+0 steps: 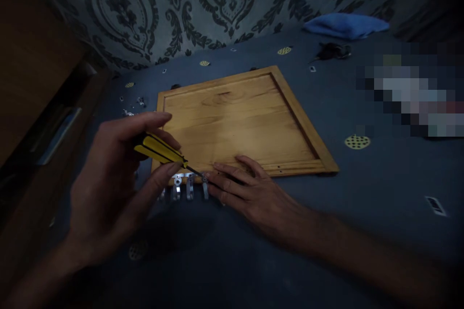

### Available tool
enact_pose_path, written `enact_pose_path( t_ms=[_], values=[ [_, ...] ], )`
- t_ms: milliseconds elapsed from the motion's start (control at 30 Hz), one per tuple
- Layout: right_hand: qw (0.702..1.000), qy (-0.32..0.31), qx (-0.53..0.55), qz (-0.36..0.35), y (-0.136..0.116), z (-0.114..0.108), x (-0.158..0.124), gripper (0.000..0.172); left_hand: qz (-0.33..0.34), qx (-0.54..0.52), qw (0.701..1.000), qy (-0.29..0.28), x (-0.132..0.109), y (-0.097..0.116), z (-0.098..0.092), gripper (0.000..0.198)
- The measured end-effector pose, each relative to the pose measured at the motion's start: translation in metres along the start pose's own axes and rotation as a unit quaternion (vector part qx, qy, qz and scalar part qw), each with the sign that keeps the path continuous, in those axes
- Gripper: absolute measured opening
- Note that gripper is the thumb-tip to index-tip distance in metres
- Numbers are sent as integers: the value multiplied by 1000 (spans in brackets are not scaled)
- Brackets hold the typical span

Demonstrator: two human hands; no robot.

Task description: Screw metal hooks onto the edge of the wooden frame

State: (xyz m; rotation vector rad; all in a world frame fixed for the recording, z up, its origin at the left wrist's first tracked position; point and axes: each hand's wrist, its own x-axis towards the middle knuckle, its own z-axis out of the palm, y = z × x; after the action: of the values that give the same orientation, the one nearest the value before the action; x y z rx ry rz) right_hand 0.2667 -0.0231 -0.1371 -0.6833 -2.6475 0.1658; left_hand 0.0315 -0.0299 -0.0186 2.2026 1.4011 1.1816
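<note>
A framed wooden panel (239, 120) lies flat on a blue-grey cloth. My left hand (116, 178) is closed around a yellow-and-black screwdriver (159, 150); its tip points down to the right at a metal hook rack (186, 184) along the panel's near edge. My right hand (250, 188) lies flat on that near edge, fingers stretched out toward the screwdriver tip, touching the rack's right end.
Small metal fittings (132, 106) lie left of the panel. A blue folded cloth (344, 25) and a dark object (331, 50) sit at the back right. A wooden cabinet (32, 87) stands on the left. Patterned wallpaper rises behind.
</note>
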Motion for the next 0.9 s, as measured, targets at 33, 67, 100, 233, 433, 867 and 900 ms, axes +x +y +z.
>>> enact_pose_path(
  t_ms=[33,67,100,233,433,867,900],
  values=[
    [1000,-2,2,0,0,0,0,45,11,-8,1000,9,1,0,0,47],
    [1000,0,3,0,0,1,-1,44,22,-10,1000,7,1,-2,0,48],
    [1000,2,4,1,1,1,-1,44,34,-9,999,0,1,-4,0,49],
    [1000,11,0,3,1,2,0,42,34,11,999,-40,-1,-12,3,52],
    [1000,-4,3,3,-1,-2,0,46,25,8,999,-34,-5,-9,8,52],
    [1000,4,8,1,1,-1,0,44,66,19,997,-42,-4,-10,8,55],
    [1000,3,7,1,1,-1,0,44,69,20,997,-42,-4,-10,8,56]
  ],
)
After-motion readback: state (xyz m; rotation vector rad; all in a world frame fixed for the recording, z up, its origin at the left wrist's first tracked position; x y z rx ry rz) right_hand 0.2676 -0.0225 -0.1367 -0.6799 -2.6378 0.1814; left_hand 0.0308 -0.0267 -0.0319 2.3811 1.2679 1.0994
